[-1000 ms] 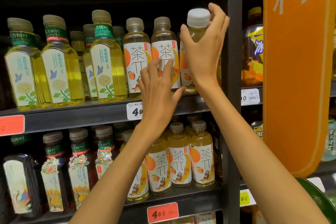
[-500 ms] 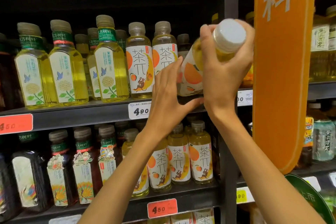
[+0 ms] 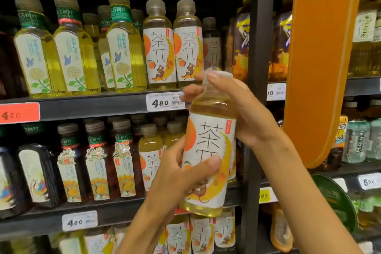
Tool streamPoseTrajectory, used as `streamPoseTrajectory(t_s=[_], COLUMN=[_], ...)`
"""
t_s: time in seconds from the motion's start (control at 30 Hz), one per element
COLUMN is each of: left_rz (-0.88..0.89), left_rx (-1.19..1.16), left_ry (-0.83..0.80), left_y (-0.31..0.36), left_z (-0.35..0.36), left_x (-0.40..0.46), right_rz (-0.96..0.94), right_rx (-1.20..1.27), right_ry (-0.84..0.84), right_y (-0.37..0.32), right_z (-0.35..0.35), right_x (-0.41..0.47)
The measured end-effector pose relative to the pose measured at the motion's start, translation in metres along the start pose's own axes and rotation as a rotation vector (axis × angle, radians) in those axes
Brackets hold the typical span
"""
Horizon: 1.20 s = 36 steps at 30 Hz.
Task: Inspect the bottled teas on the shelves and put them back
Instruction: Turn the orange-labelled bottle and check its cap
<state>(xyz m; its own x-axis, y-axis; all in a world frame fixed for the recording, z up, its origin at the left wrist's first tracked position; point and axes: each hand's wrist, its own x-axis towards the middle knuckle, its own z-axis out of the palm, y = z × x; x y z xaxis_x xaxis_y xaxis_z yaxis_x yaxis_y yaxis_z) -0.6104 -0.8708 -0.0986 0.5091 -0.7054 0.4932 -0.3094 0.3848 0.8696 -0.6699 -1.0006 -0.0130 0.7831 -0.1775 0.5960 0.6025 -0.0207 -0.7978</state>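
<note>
A pale yellow tea bottle (image 3: 208, 142) with a white label and an orange moon drawing stands upright in front of the shelves, off the shelf, held in both hands. My right hand (image 3: 237, 107) grips its neck and white cap from the right. My left hand (image 3: 181, 173) holds the lower body, thumb across the label. Two matching bottles (image 3: 173, 53) stand on the upper shelf (image 3: 92, 105) just behind. More of the same tea (image 3: 149, 159) sits on the middle shelf.
Yellow-green jasmine tea bottles (image 3: 121, 47) fill the upper shelf's left part. Dark tea bottles (image 3: 97, 163) line the middle shelf. A black upright post (image 3: 259, 27) divides the bays. An orange hanging sign (image 3: 321, 64) juts out at right, in front of more drinks.
The bottle came off the upper shelf, tilted out, and now sits lower and upright in front of me. My left hand moved from the shelf bottles to grip its lower body.
</note>
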Motion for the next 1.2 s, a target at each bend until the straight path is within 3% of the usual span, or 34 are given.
streamPoseTrajectory(t_s=[0.13, 0.33, 0.5, 0.53, 0.63, 0.7, 0.77, 0.9, 1.03, 1.2], left_rz=[-0.2, -0.269, -0.406, -0.285, -0.179, -0.271, -0.563, -0.506, -0.546, -0.719], left_rx=[-0.175, -0.23, -0.466, -0.574, -0.592, -0.52, -0.52, -0.528, -0.711, -1.242], left_ry=[0.119, 0.043, 0.017, -0.044, 0.052, -0.077, -0.03, -0.022, 0.016, -0.231], left_y=[-0.022, -0.023, -0.011, -0.018, -0.003, -0.013, -0.02, -0.037, -0.041, -0.035], left_z=[-0.004, -0.012, -0.005, -0.011, -0.018, -0.006, -0.001, -0.01, -0.002, 0.004], left_x=[-0.024, -0.032, -0.039, -0.047, -0.047, -0.052, -0.045, -0.049, -0.051, -0.05], right_rz=[0.072, 0.179, 0.421, 0.461, 0.49, 0.462, 0.419, 0.374, 0.473, 0.53], right_rx=[0.009, -0.063, 0.347, 0.419, 0.505, 0.449, 0.305, 0.075, 0.085, 0.421], right_ry=[-0.02, 0.181, 0.106, 0.084, 0.083, 0.124, 0.174, 0.21, 0.219, 0.202], right_y=[0.025, 0.043, 0.052, 0.055, 0.063, 0.063, 0.062, 0.069, 0.073, 0.081], right_z=[0.008, 0.013, 0.014, 0.015, 0.014, 0.011, 0.006, -0.002, -0.005, -0.009], right_x=[-0.005, -0.008, -0.01, -0.012, -0.015, -0.016, -0.015, -0.019, -0.021, -0.029])
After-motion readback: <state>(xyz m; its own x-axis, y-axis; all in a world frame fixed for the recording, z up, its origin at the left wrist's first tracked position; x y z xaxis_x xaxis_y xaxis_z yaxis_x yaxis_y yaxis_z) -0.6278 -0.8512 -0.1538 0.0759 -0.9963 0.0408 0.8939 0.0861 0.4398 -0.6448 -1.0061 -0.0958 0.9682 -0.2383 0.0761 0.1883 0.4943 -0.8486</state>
